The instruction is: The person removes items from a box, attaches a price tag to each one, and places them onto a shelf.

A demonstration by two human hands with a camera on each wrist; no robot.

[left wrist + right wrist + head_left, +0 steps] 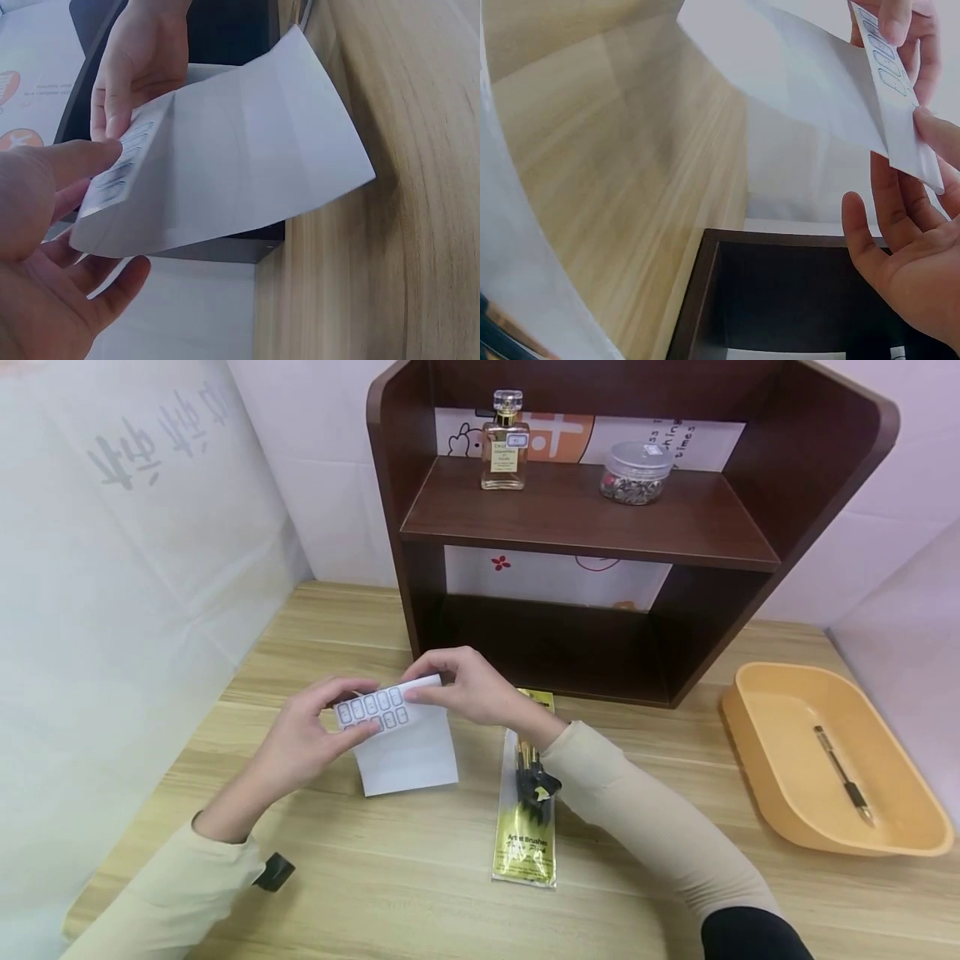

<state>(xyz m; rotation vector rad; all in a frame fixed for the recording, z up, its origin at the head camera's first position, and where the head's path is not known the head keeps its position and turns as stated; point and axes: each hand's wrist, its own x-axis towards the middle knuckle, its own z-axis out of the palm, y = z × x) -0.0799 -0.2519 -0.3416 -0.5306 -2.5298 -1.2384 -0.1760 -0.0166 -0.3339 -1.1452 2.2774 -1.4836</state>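
A white sheet of stickers (411, 756) is held between both hands above the table. Its folded-over top strip carries rows of small blue-edged labels (889, 64). My left hand (303, 735) pinches the strip's left end, thumb over the labels and fingers behind. At the other end my right hand (472, 689) grips the top edge between thumb and fingers. In the left wrist view the blank part of the sheet (247, 150) curves away from the fold toward the table. Below the right forearm lies a yellow pack of artist brushes (525, 852), partly covered by the sleeve.
A dark brown shelf unit (585, 518) stands at the back. On its upper board are a perfume bottle (504, 460) and a lidded clear jar (633, 485) of small bits. To the right sits an orange tray (757, 752) with a pen (838, 768) in it.
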